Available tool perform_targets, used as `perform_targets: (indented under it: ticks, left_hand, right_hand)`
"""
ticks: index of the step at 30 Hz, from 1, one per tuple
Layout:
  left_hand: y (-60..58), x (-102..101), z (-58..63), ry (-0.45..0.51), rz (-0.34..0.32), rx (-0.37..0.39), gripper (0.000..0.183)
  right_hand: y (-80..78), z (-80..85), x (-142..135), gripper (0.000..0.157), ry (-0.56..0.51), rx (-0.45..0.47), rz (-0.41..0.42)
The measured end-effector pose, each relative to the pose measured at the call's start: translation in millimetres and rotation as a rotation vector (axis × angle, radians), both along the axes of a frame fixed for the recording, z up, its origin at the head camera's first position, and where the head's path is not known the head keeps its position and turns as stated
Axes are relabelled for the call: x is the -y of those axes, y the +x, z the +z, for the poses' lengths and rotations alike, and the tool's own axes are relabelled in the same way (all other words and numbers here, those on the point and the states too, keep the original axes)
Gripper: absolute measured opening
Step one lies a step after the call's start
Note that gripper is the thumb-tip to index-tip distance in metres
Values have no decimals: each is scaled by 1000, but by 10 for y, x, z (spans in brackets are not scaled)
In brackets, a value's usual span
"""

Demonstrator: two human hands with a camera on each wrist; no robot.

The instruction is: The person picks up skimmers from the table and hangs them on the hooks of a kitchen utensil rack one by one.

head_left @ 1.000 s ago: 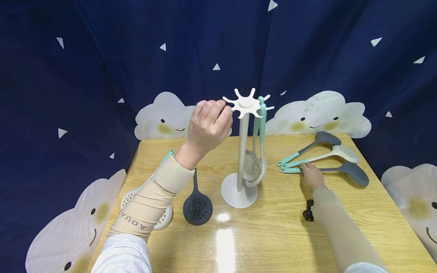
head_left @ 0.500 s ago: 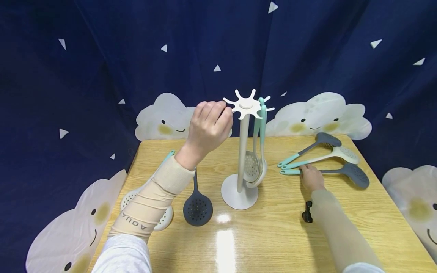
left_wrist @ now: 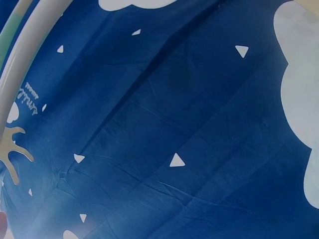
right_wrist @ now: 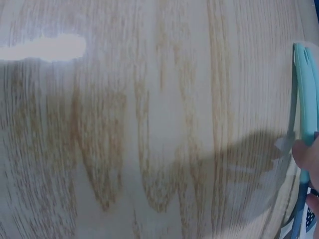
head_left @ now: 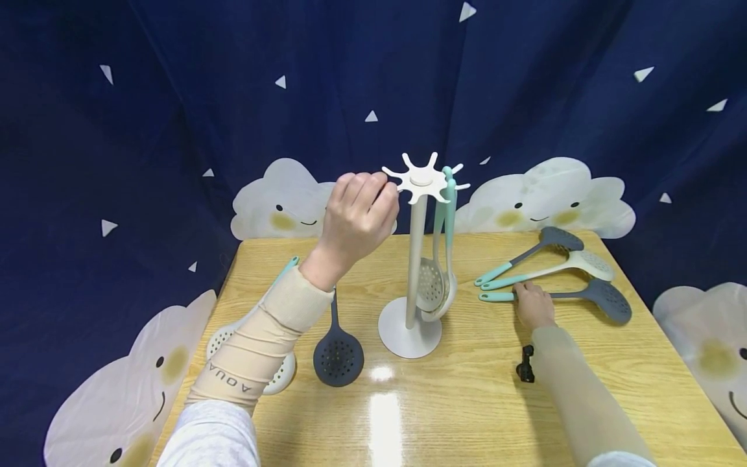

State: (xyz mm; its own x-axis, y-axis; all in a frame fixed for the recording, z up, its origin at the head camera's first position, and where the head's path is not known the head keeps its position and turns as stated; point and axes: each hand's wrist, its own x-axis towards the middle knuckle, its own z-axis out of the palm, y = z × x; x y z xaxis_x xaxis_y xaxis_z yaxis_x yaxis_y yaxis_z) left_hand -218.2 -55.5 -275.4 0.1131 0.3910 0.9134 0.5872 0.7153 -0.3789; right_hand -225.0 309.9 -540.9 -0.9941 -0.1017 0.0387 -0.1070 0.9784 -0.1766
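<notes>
My left hand is raised at the top of a white utensil stand, its fingers curled at the end of one hook; the fingertips are hidden. In the left wrist view the stand's pole and hooks show at the left edge. Two pale skimmers with mint handles hang on the stand's right side. On the right of the table my right hand pinches the handle of a dark grey skimmer, which lies flat. In the right wrist view the thumb presses against the mint handle.
Behind the held skimmer lie a cream skimmer and another dark skimmer. On the left are a dark skimmer and pale skimmers, partly under my forearm. A blue curtain hangs behind the wooden table.
</notes>
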Motion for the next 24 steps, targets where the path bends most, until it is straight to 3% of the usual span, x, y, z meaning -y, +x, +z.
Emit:
perform_targets:
  ticks: [6, 24]
  left_hand:
    - [2, 0, 5, 2, 2, -4, 7]
    - [6, -3, 6, 4, 3, -1, 8]
  right_hand:
    - [-1, 1, -25, 21, 25, -52, 31]
    - [0, 90, -196, 38, -9, -238, 122]
